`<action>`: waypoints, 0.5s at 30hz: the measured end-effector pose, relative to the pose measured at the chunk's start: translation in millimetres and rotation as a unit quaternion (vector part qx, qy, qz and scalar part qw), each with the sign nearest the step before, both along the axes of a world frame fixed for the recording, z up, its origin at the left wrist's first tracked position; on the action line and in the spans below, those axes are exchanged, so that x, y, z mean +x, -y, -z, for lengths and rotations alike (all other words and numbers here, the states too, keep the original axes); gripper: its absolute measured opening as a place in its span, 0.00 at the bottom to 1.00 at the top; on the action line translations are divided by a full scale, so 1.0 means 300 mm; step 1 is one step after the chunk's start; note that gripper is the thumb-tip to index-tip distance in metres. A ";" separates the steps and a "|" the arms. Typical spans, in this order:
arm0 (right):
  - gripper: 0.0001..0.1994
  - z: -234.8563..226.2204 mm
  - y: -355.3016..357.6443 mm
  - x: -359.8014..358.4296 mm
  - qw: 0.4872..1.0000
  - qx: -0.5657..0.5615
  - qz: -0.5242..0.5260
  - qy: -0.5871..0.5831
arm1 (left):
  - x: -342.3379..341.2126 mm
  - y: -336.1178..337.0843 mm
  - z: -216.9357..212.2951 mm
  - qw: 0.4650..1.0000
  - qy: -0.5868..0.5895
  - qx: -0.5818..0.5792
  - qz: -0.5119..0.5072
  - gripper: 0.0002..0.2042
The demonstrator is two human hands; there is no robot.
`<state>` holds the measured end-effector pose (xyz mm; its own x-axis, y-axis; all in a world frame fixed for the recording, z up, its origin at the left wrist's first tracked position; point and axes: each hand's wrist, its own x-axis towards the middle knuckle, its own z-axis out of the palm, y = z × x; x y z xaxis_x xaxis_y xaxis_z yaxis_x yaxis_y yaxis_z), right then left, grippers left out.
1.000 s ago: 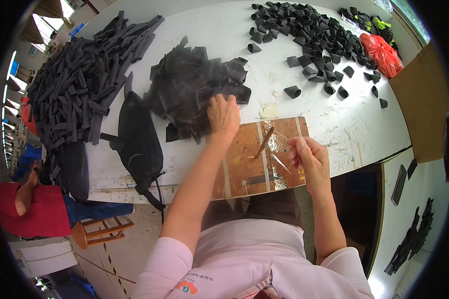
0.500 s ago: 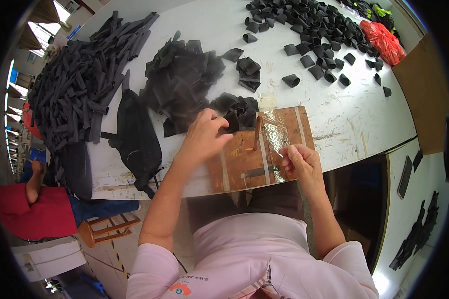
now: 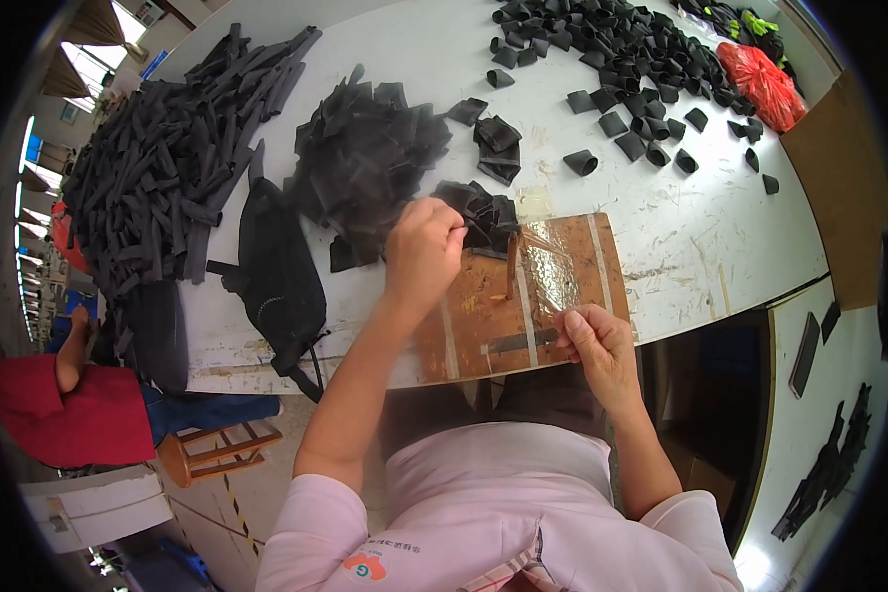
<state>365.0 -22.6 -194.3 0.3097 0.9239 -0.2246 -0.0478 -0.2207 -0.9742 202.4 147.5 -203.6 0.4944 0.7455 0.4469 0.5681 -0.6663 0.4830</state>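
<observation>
My left hand is closed, thumb and fingers drawn together at the edge of a small heap of black fabric pieces. Whether a piece is between its fingertips is hard to see. Over the right side of a brown wooden board, my right hand is pinched. What it holds is too small to make out. Pale strips and shiny clear tape cross the board, and a narrow wooden upright stands on it. Just beyond my left hand lies a larger heap of flat black pieces.
Long black strips are heaped at the far left, beside a black bag. Short black loops spread over the far right, near a red plastic bag. A cardboard panel borders the right. A person in red sits at left.
My left hand has moved slightly right and away from me, and its fingers have closed at the small heap. The thin pale thing at my right fingertips no longer shows; that hand stays pinched.
</observation>
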 end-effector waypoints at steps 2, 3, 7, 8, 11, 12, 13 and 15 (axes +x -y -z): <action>0.10 -0.011 0.004 -0.027 0.998 0.024 -0.013 0.055 | -0.019 0.042 -0.061 0.990 0.129 0.033 -0.051 0.04; 0.10 -0.025 0.001 -0.040 0.998 0.020 -0.010 0.056 | -0.030 0.072 -0.086 0.979 0.187 0.006 -0.081 0.04; 0.09 -0.076 -0.027 -0.107 0.970 0.110 -0.063 0.205 | -0.064 0.232 -0.164 0.897 0.327 -0.279 -0.109 0.03; 0.10 -0.080 -0.040 -0.132 0.979 0.131 -0.023 0.153 | -0.063 0.270 -0.175 0.865 0.329 -0.368 -0.088 0.04; 0.12 -0.056 -0.052 -0.154 0.990 0.134 0.034 0.013 | -0.052 0.361 -0.142 0.750 0.382 -0.539 -0.027 0.07; 0.11 -0.049 -0.051 -0.130 0.993 0.097 0.007 -0.074 | -0.044 0.373 -0.140 0.747 0.383 -0.543 -0.028 0.07; 0.11 -0.044 -0.052 -0.117 0.985 0.061 -0.021 -0.160 | -0.038 0.384 -0.139 0.674 0.444 -0.591 0.003 0.07; 0.07 -0.066 -0.051 -0.105 0.953 0.038 -0.012 -0.300 | -0.034 0.395 -0.145 0.590 0.500 -0.632 0.033 0.08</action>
<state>333.3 -7.2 -174.6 0.1255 0.9495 -0.2874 -0.5972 -0.1591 -0.7861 192.1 29.1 -160.2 0.5014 0.7896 -0.3536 -0.4304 0.5822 0.6897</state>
